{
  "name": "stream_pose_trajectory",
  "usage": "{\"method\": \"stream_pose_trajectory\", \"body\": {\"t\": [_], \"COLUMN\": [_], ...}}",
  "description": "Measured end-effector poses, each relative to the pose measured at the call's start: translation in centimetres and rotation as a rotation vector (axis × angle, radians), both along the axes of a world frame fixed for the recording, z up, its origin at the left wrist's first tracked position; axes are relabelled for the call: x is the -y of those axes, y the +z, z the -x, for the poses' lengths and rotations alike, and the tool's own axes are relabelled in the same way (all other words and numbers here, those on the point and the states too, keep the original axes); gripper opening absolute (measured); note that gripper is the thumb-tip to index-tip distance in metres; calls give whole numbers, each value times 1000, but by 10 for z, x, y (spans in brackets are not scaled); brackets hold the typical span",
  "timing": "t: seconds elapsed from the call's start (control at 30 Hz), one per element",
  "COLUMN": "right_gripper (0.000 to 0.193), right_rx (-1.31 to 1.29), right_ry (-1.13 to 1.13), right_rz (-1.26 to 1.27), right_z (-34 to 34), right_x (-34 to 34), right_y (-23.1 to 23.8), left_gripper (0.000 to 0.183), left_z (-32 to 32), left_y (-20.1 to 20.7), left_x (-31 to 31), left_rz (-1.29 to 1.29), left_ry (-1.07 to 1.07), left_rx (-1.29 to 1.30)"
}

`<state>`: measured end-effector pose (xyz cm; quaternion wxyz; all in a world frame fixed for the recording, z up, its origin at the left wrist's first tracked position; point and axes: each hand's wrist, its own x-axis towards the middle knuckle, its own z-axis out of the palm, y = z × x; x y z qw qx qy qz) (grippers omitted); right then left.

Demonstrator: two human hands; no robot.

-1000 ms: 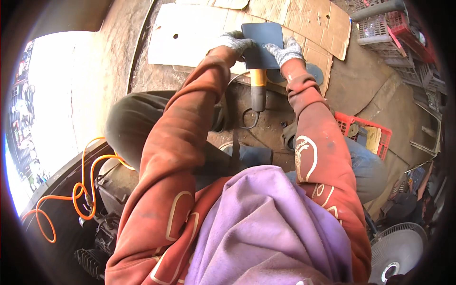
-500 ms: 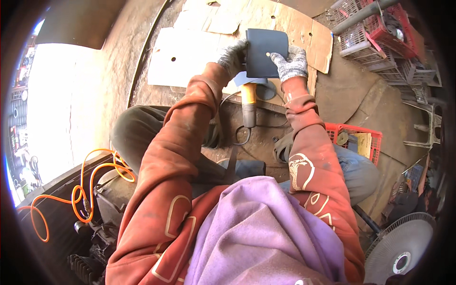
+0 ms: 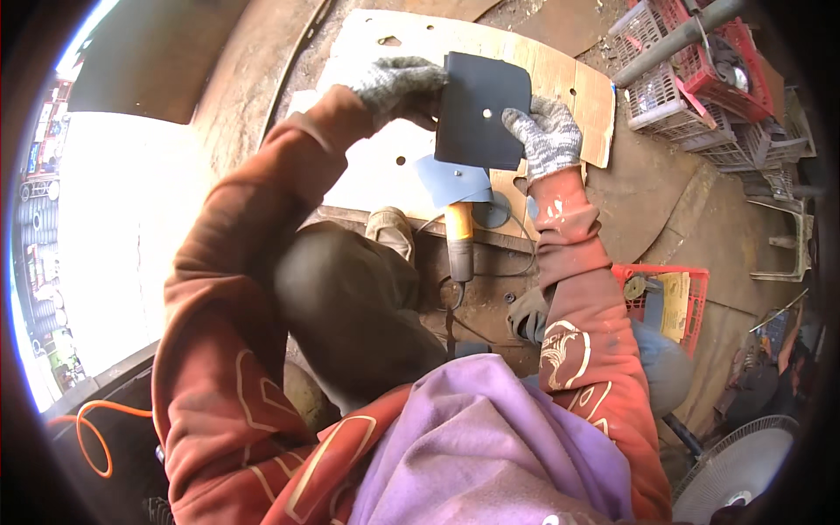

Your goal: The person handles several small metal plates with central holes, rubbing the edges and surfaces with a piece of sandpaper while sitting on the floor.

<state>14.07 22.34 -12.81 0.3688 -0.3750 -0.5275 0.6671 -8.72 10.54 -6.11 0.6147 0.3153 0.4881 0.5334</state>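
Note:
A dark blue-grey plate (image 3: 481, 96) with a small round hole is held up in front of me above the cardboard. My left hand (image 3: 401, 86), in a grey knitted glove, grips its left edge; some fingertips are hidden behind it. On the right edge, my right hand (image 3: 549, 136), gloved alike, is closed with the thumb on the front face and the other fingers behind. Below the plate lies a smaller blue-grey sheet piece (image 3: 444, 178). Beside that piece rests a corded power tool (image 3: 459, 241) with a yellow and grey body, seemingly an angle grinder, near a dark round disc (image 3: 493, 210).
Flattened cardboard (image 3: 551, 74) covers the ground ahead. Plastic crates (image 3: 652, 87) with a grey pipe (image 3: 674, 39) across them stand far right. A red basket (image 3: 697, 302) sits by my right knee, a fan (image 3: 739, 472) lower right. An orange hose (image 3: 109, 407) curls lower left.
My left arm has swung outward and its hand sits higher on the plate's left edge. The plate has tilted slightly and come a little nearer. My left knee has shifted right, showing a shoe.

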Motion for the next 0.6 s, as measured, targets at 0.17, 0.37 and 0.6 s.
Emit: {"method": "stream_pose_trajectory", "body": {"t": [0.17,0.37,0.6], "right_gripper": [30,50,57], "right_rx": [-78,-24,149], "right_ry": [31,164,274], "right_rz": [43,171,9], "right_z": [11,30,51], "right_x": [-10,-27,-9], "right_y": [-36,-51,-47], "left_gripper": [29,23,17], "left_z": [6,-3,-18], "left_y": [-81,-113,-147], "left_x": [-11,-13,-3], "left_rz": [7,-55,-111], "left_ry": [-15,252,510], "left_rx": [315,124,379]}}
